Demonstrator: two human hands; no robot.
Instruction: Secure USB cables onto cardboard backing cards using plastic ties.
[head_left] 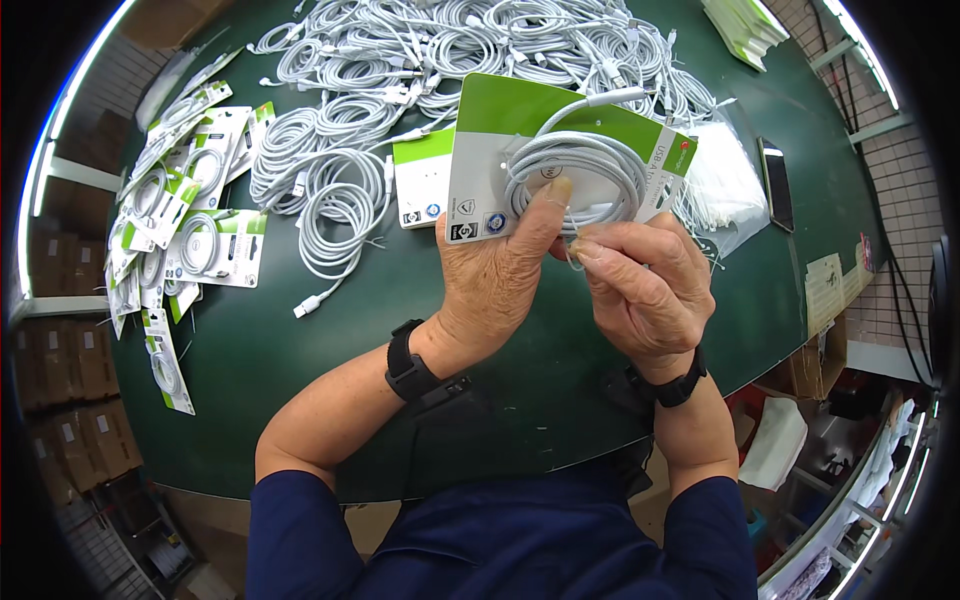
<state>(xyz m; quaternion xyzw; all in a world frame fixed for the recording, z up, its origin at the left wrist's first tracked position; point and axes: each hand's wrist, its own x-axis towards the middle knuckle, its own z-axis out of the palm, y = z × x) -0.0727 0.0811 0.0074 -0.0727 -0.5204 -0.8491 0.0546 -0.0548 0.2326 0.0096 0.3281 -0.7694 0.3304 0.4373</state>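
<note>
A card (520,150) is clamped by the left hand (495,275), thumb pinning the coiled cable (580,170) flat (against springing open); a tie (578,250) is pinched by the right hand (645,285).

Two hands (490,280), two wristbands (408,362), one phone (776,183), two loose cards (545,150), roughly ten packed cards (222,246); coils (340,170) too many to count.
</note>
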